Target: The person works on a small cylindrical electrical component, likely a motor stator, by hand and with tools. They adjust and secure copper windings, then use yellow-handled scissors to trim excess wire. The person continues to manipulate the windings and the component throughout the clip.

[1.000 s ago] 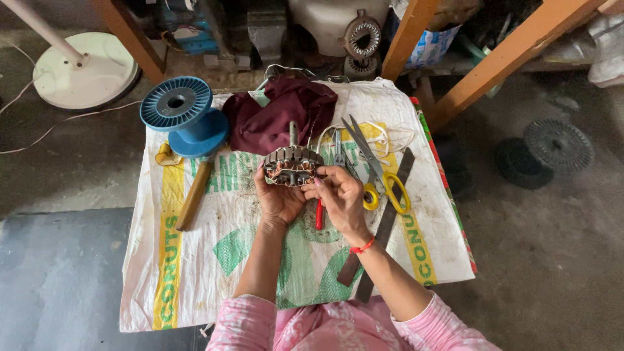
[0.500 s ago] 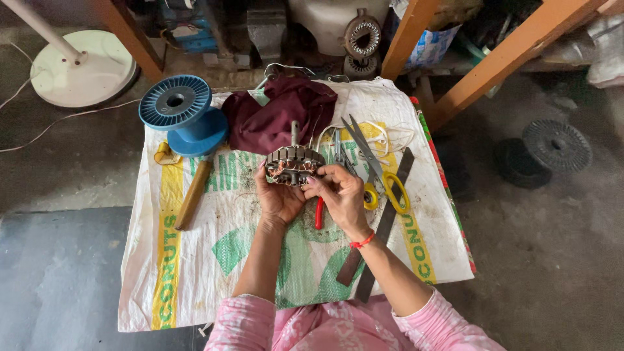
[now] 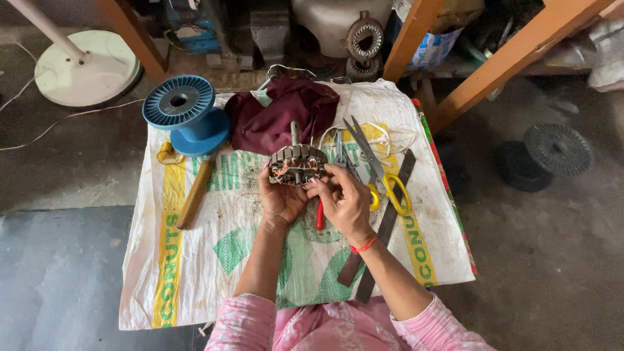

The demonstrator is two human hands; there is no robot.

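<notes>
A round metal motor stator (image 3: 298, 162) with copper windings and a short shaft sticking up rests in my left hand (image 3: 281, 196), which cups it from below over a white woven sack (image 3: 214, 260). My right hand (image 3: 346, 203) sits just to its right, fingertips touching the stator's lower right edge. A red band circles my right wrist. Under my right hand lie red-handled pliers (image 3: 320, 214).
On the sack lie a blue wire spool (image 3: 185, 112), a wooden-handled tool (image 3: 194, 193), a maroon cloth (image 3: 283, 117), yellow-handled scissors (image 3: 383, 175), white cord and a long flat metal file (image 3: 380, 227). Orange wooden legs (image 3: 500, 65), a white fan base (image 3: 84, 68) and black discs (image 3: 556, 148) stand around.
Both hands stay on the stator in nearly the same place; my right fingers shift slightly along its edge.
</notes>
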